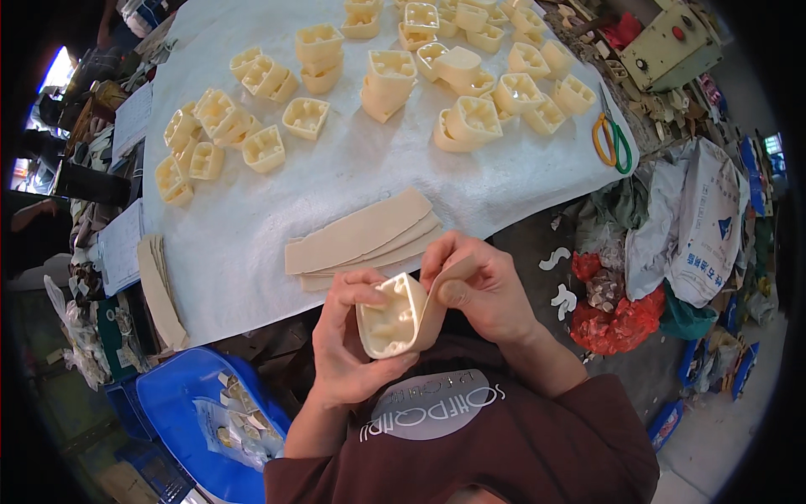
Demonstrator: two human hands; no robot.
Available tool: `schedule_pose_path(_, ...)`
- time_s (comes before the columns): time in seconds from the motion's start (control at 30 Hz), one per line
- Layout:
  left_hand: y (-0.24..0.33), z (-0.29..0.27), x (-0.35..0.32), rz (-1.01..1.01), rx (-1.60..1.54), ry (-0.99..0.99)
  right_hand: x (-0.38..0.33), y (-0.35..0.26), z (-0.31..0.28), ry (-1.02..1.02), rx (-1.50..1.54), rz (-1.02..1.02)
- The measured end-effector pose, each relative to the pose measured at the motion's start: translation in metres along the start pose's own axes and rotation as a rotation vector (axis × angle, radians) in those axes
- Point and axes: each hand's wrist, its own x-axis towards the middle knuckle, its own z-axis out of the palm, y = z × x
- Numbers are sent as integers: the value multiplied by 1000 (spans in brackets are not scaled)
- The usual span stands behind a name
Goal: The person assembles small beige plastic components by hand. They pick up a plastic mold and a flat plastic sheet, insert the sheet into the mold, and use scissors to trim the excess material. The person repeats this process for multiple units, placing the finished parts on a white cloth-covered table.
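- The cream shell sits in the left hand, gripped between thumb and fingers, tilted, its open face turned up.
- The right hand pinches the beige strip between thumb and fingers.
- The strip lies to the right of the shell's cavity, against its outer right wall; its long axis slants from that wall up and right into the pinch. The right hand is nearer this wall; how far round the strip reaches is hidden.
- More strips lie stacked on the table, just beyond both hands.
- Other shells stand farther off, some nested or piled.
- The blue bin, nearer the left hand, holds a clear bag and pale pieces.
- The red bag, well right, is filled; I cannot tell with what.
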Motion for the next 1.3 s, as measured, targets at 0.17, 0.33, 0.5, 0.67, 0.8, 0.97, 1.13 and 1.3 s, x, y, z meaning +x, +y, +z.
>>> schedule_pose_path(0.17, 3, -10, -1, 16, -47, -157, -4, -15, 8, -52, 72, 254)
schedule_pose_path(0.33, 1, -13, 0, 27, -32, -217, -6, -8, 5, -45, 160, 247)
schedule_pose_path(0.5, 8, 2, 4, 117, 330, -63, -5, 5, 6, 76, 111, 51)
schedule_pose_path(0.67, 2, 24, 3, 145, 694, 187, 0, 12, 14, 110, 99, -262)
schedule_pose_path(0.8, -4, 24, 5, 176, 319, 173, -3, 10, 9, 54, 244, -171)
schedule_pose_path(0.97, 6, 13, 9, 12, 170, -15, -9, 1, 13, -93, 186, -194)
schedule_pose_path(1.13, -1, 12, 12, 200, 303, -59, -11, -7, 12, -113, 134, -120)
schedule_pose_path(1.3, -3, 14, 14, 243, 305, -68, -8, -7, 5, -124, 148, -60)
